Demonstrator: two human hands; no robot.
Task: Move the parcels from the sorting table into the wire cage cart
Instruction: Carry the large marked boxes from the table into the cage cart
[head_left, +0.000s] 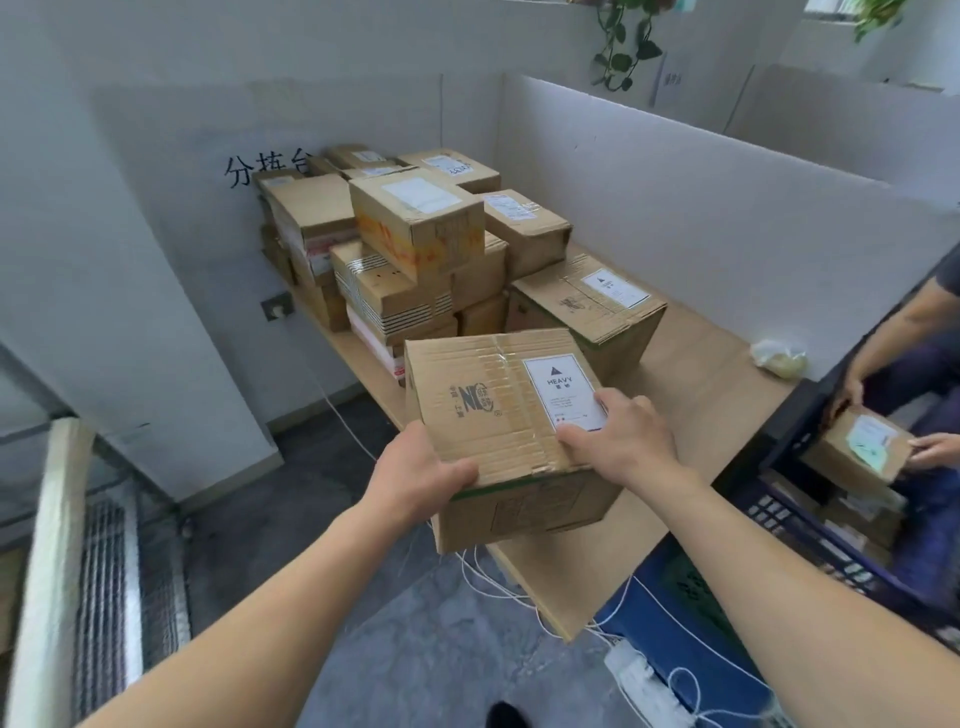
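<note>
White partition walls, wooden sorting table (691, 364) running from centre to lower right of frame, parcel stack (415, 223) piled upper centre. The HEAVY box (493, 405) sits mid-frame at the table's near-left edge, partly overhanging. Can't tell if it's already off the surface.

Left hand (415, 478) grips the box's near-left corner, thumb on top, fingers (423, 441) curled round the side. Right hand (623, 436) clamps the near-right corner, thumb across the label's bottom edge, fingers wrapped over the right edge.

Wire cage cart (104, 561) is at lower left of frame.

Judgement, re the lift: label says heavy, so get the palms lower and under the base, pull it close to the body, then swing left twd the cart w/o twisting. Top-edge grips alone could slip.
</note>
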